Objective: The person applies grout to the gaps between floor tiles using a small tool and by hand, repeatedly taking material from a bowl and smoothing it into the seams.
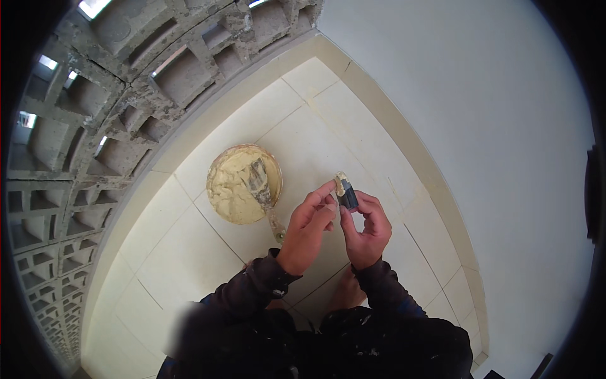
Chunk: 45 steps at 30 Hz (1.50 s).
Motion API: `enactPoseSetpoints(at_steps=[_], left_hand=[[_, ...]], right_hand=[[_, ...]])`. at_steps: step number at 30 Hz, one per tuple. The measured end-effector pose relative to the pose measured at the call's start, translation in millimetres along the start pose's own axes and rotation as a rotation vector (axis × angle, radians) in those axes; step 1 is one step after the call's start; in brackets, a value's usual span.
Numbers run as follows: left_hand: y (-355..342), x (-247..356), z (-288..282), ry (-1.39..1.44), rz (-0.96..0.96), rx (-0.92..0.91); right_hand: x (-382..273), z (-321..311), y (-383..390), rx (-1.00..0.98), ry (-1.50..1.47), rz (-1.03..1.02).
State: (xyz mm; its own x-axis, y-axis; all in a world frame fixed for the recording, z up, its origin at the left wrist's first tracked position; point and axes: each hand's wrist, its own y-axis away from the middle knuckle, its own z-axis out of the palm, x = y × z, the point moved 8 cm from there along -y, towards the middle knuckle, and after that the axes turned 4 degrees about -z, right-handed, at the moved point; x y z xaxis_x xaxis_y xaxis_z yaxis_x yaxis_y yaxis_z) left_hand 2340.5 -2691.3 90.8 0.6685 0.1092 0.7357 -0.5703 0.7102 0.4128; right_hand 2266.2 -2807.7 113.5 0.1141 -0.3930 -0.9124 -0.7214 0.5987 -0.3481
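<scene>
Between the thumb and fingers of my right hand (368, 232) is a small dark block-like piece (348, 199), with cream paste (341, 181) smeared on its upper end and left edge. My left hand (309, 228) is close beside it, its index fingertip at the pasted edge. The other left fingers are curled toward the thumb, and what they pinch, if anything, is too small to make out. Left of my hands stands a round tub (278, 165) of cream paste. A paste-caked putty knife (259, 182) lies across the paste, its handle sticking out over the rim toward my left wrist.
Pale floor tiles (208, 252) with dark joints lie under everything. Pierced grey concrete blocks (120, 95) form the wall on the left. A plain pale wall (480, 126) rises on the right, and a beige skirting strip (391, 117) meets it. My bare foot (346, 290) shows below my hands.
</scene>
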Motion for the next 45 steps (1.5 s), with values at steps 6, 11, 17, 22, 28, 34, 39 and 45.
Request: enactPoseSetpoints(at_steps=[6, 11, 17, 22, 28, 34, 39, 45], left_hand=[[-3, -1, 2, 0.339, -0.174, 0.006], [-18, 0, -6, 0.311, -0.161, -0.003], [-151, 78, -28, -0.751, 0.475, 0.155], [-269, 85, -27, -0.954, 0.688, 0.177], [-316, 72, -5, -0.85, 0.75, 0.239], [-316, 69, -1, -0.819, 0.793, 0.277], [-315, 66, 0, -0.843, 0.785, 0.31], [-315, 58, 5, -0.92, 0.759, 0.321]], right_hand=[[-14, -7, -2, -0.055, 0.303, -0.185], [15, -18, 8, -0.073, 0.33, -0.051], [69, -65, 42, 0.036, 0.088, 0.388], [88, -73, 52, 0.064, 0.031, 0.525], [96, -88, 42, 0.135, 0.013, 0.565], [102, -97, 38, 0.141, 0.017, 0.54], [108, -100, 40, 0.18, -0.024, 0.584], [108, -103, 38, 0.192, -0.026, 0.549]])
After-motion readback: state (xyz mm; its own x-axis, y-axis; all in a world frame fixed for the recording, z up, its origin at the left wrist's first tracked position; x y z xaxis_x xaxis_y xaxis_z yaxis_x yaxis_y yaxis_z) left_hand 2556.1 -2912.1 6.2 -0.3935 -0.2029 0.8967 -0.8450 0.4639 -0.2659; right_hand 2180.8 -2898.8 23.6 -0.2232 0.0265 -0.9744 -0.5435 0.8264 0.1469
